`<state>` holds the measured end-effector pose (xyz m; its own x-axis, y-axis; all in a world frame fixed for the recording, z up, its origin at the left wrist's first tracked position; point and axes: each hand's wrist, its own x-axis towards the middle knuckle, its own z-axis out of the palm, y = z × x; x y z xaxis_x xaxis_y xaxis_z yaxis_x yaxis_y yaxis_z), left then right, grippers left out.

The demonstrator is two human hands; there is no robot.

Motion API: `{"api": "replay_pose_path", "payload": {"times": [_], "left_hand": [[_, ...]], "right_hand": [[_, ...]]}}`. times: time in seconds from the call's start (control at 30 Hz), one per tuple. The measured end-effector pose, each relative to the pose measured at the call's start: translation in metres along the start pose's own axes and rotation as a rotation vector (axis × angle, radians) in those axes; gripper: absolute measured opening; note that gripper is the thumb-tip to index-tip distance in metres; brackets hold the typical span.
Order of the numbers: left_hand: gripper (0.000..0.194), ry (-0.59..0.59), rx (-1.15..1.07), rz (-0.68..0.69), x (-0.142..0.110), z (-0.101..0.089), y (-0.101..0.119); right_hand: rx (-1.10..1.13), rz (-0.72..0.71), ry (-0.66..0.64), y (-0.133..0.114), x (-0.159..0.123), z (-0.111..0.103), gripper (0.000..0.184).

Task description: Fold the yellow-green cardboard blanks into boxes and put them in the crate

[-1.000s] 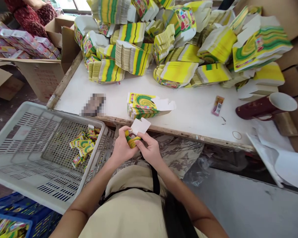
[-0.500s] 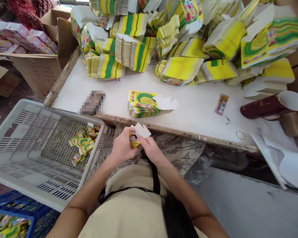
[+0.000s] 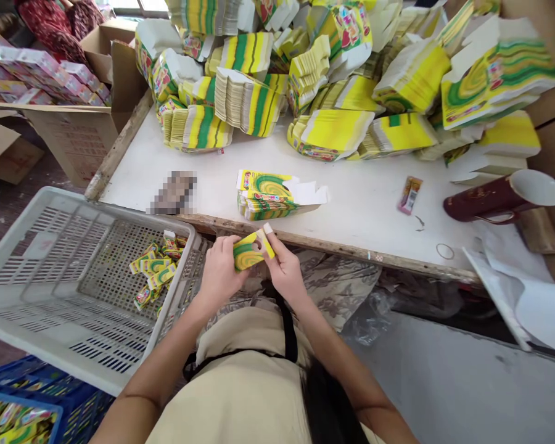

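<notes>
Between my two hands is a small yellow-and-green carton [image 3: 247, 253], held in front of the table's near edge. My left hand [image 3: 222, 268] wraps round its left end. My right hand [image 3: 283, 265] pinches its right end, where a bit of white flap shows at the thumb. A dark round spot or hole is visible on the carton's face near that end. Just beyond, a short stack of flattened cartons [image 3: 271, 196] with white flaps lies on the white table [image 3: 351, 203]. To my left, a grey plastic crate [image 3: 41, 246] holds several small yellow-green cartons [image 3: 157, 271].
Bundles of flat cartons [image 3: 250, 102] pile along the table's back. A maroon mug [image 3: 485, 197] lies on its side at right, near a small pink packet [image 3: 409, 194]. A cardboard box [image 3: 69, 139] stands far left; a blue crate [image 3: 74, 401] sits lower left.
The carton has turned so its printed face shows more, and its white flap has folded down at the right end. My right hand has shifted slightly right and up.
</notes>
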<state>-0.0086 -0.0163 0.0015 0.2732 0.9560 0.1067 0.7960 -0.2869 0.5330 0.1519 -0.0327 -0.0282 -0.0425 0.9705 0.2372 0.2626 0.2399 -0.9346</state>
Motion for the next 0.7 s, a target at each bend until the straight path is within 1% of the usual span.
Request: {"api": "replay_pose_path", "payload": {"times": [0.07, 0.13, 0.27, 0.4, 0.43, 0.5, 0.53, 0.57, 0.6, 0.67, 0.7], "left_hand": [[0.048, -0.005, 0.001, 0.026, -0.002, -0.008, -0.001], [0.046, -0.012, -0.015, 0.068, -0.002, -0.015, -0.002], [0.046, -0.071, -0.049, 0.085, 0.003, -0.022, -0.004], [0.048, -0.138, -0.059, 0.155, 0.011, -0.025, -0.006], [0.048, -0.138, -0.045, 0.173, 0.013, -0.024, -0.006], [0.047, -0.112, -0.006, 0.193, 0.016, -0.024, -0.005], [0.046, -0.095, 0.01, 0.198, 0.017, -0.024, -0.004], [0.047, -0.082, 0.017, 0.201, 0.017, -0.023, -0.003], [0.047, -0.076, 0.015, 0.205, 0.017, -0.023, -0.002], [0.05, -0.094, -0.017, 0.212, 0.017, -0.023, 0.0], [0.05, -0.107, -0.037, 0.213, 0.016, -0.023, 0.001]], "right_hand": [[-0.066, -0.104, -0.098, 0.001, 0.0, -0.003, 0.053], [-0.136, -0.172, -0.191, 0.002, -0.001, -0.005, 0.047], [-0.19, -0.185, -0.23, 0.004, 0.004, -0.018, 0.031], [-0.158, -0.199, -0.35, 0.001, 0.015, -0.034, 0.022], [-0.151, -0.188, -0.353, 0.0, 0.017, -0.036, 0.021], [-0.133, -0.143, -0.295, -0.002, 0.018, -0.034, 0.018], [-0.116, -0.118, -0.25, -0.003, 0.018, -0.031, 0.02], [-0.088, -0.093, -0.209, -0.004, 0.018, -0.029, 0.025], [-0.046, -0.062, -0.18, -0.004, 0.017, -0.026, 0.035], [0.08, 0.019, -0.166, -0.004, 0.015, -0.02, 0.06], [0.141, 0.062, -0.163, -0.004, 0.013, -0.018, 0.068]]}}
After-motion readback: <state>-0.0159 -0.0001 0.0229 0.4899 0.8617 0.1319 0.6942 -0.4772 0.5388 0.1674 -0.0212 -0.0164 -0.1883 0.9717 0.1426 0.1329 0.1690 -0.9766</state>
